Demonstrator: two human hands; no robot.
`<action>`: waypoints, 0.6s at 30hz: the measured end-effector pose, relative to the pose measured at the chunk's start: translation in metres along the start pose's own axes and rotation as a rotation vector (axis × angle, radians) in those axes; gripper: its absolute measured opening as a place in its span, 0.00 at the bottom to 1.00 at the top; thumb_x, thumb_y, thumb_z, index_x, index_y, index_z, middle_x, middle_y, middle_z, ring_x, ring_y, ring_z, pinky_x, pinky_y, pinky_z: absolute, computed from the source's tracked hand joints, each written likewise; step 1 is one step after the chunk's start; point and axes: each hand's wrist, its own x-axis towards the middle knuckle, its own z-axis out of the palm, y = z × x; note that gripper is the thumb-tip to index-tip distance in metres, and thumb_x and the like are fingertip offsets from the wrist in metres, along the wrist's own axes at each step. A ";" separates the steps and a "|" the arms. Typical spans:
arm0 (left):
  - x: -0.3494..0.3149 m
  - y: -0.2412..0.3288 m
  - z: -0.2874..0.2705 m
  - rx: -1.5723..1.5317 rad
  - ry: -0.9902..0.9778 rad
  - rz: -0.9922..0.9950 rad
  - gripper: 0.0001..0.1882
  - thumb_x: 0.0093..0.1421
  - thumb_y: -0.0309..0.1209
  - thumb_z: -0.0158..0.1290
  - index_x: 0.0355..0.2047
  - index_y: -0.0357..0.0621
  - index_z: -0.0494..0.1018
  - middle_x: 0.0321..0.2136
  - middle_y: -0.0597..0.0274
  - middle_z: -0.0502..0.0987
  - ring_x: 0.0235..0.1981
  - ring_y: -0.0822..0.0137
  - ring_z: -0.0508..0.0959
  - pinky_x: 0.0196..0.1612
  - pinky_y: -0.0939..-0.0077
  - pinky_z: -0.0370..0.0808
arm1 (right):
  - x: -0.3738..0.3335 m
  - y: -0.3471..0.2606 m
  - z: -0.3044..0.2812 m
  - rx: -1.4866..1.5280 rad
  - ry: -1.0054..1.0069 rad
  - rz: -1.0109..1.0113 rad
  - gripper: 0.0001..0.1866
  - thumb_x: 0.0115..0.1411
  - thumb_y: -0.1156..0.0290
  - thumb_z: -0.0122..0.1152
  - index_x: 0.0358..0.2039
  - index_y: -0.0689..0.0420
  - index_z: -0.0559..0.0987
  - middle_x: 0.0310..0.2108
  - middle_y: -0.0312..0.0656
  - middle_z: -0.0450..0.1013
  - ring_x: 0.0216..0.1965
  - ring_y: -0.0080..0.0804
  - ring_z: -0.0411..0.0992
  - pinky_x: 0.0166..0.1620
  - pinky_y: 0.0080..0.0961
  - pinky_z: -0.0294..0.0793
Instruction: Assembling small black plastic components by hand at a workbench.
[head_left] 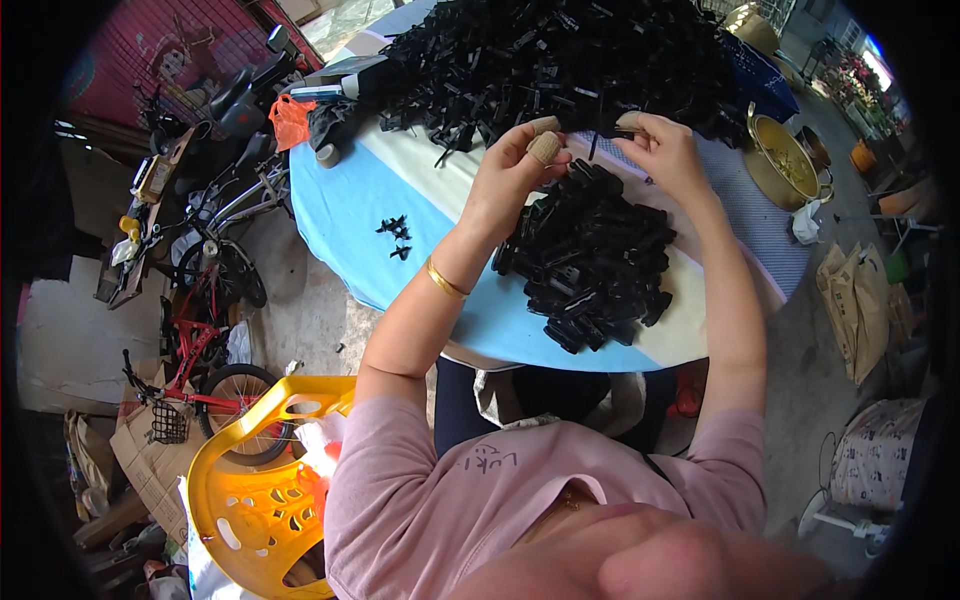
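Over a round desk [340, 215] covered in blue and cream, the left hand [515, 175] and right hand [665, 150], fingertips taped, pinch a small black plastic part [592, 148] between them, above a heap of finished black pieces [590, 255]; a larger pile [560, 60] lies beyond.

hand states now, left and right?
Left hand: fingers curled, pinching a small black plastic part above the near pile.
Right hand: fingers bent toward the same part; grip cannot be told.
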 end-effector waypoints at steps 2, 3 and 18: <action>0.004 -0.003 -0.008 -0.190 -0.105 -0.116 0.29 0.59 0.40 0.46 0.53 0.31 0.56 0.45 0.47 0.68 0.44 0.61 0.73 0.48 0.71 0.70 | -0.009 -0.020 -0.007 0.161 0.116 -0.191 0.13 0.42 0.80 0.62 0.32 0.60 0.77 0.24 0.42 0.71 0.23 0.31 0.70 0.27 0.20 0.69; 0.004 0.000 -0.010 -0.189 -0.097 -0.117 0.29 0.59 0.40 0.46 0.53 0.31 0.56 0.45 0.47 0.68 0.44 0.61 0.73 0.48 0.71 0.70 | -0.012 -0.032 -0.009 0.164 0.122 -0.342 0.14 0.41 0.83 0.61 0.32 0.60 0.77 0.25 0.42 0.71 0.23 0.31 0.70 0.27 0.20 0.69; 0.001 0.006 -0.011 -0.322 -0.334 -0.117 0.17 0.51 0.19 0.53 0.42 0.37 0.65 0.36 0.55 0.74 0.38 0.61 0.77 0.43 0.72 0.74 | -0.020 -0.049 -0.010 0.237 0.150 -0.345 0.12 0.49 0.75 0.62 0.36 0.60 0.75 0.21 0.34 0.67 0.20 0.16 0.62 0.22 0.11 0.60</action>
